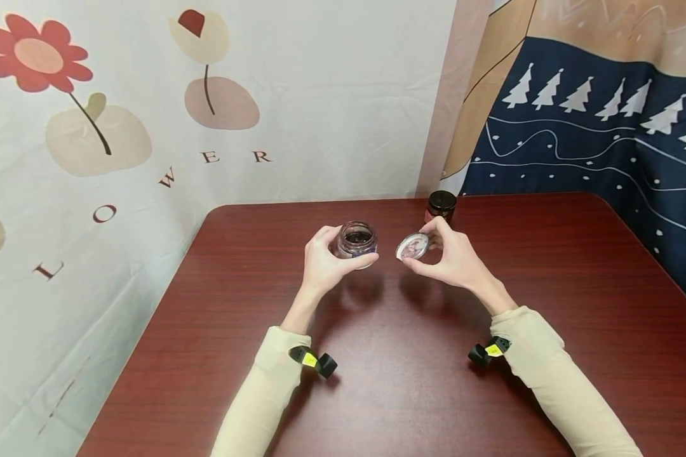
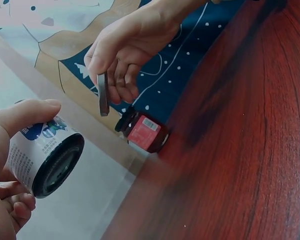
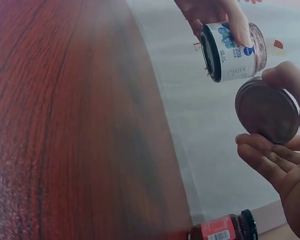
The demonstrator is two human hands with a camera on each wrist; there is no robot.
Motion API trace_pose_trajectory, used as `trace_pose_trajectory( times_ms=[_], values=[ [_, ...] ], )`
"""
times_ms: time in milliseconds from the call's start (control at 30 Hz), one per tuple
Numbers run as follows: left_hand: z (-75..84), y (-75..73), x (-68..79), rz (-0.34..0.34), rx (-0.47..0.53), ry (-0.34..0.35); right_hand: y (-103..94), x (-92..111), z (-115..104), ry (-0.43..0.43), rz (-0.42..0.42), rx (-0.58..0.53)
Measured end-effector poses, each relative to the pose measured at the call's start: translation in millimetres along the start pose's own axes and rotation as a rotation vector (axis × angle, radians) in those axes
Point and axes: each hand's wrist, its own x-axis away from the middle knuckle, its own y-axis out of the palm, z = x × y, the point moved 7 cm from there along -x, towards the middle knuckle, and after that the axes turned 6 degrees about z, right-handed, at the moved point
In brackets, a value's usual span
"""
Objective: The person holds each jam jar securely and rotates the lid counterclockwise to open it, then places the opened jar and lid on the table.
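A glass jam jar point(image 1: 357, 236) with a dark filling and a white-and-blue blueberry label point(image 3: 235, 56) is held above the table in my left hand point(image 1: 327, 261). Its mouth has no lid on it. My thumb lies across the label, and the jar's dark base point(image 2: 59, 165) shows in the left wrist view. My right hand point(image 1: 454, 257) pinches a round metal lid point(image 1: 413, 246) by its edge, the pale inner side showing in the head view. Its dark outer face point(image 3: 266, 111) appears in the right wrist view. Jar and lid are apart, a short gap between them.
Behind my right hand, a second jar point(image 2: 147, 132) with a black lid and red label stands at the table's far edge. The dark red wooden table point(image 1: 377, 381) lies under both arms. Printed cloths point(image 1: 331, 114) hang behind it and along the right side.
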Motion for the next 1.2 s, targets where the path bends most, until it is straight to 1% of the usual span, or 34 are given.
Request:
trace_pose_trajectory(
  times_ms=[133,267,433,633,800,933,1067,1200],
  values=[
    [-3.4,0.7,0.1,-0.009,-0.014,-0.015,3.7,0.3,4.3,0.009,-0.007,0.001],
    [-8.7,1.9,0.0,-0.025,-0.026,-0.040,8.0,0.7,9.6,0.037,-0.024,0.007],
    [-16.2,3.4,0.6,-0.046,-0.042,-0.075,14.0,0.9,18.0,0.099,-0.041,0.000],
    [-23.2,4.3,1.2,-0.053,-0.046,-0.081,19.9,1.7,28.0,0.169,-0.064,-0.026],
    [-29.1,5.9,2.0,-0.068,-0.055,-0.101,24.5,3.1,33.8,0.185,-0.082,-0.020],
    [-34.1,8.1,2.8,-0.094,-0.075,-0.124,28.1,4.7,37.4,0.199,-0.091,-0.020],
    [-39.6,10.3,3.8,-0.120,-0.101,-0.161,31.7,5.6,40.9,0.209,-0.096,-0.021],
    [-44.3,11.6,4.7,-0.137,-0.114,-0.197,34.8,5.4,42.7,0.202,-0.101,-0.015]
  ],
)
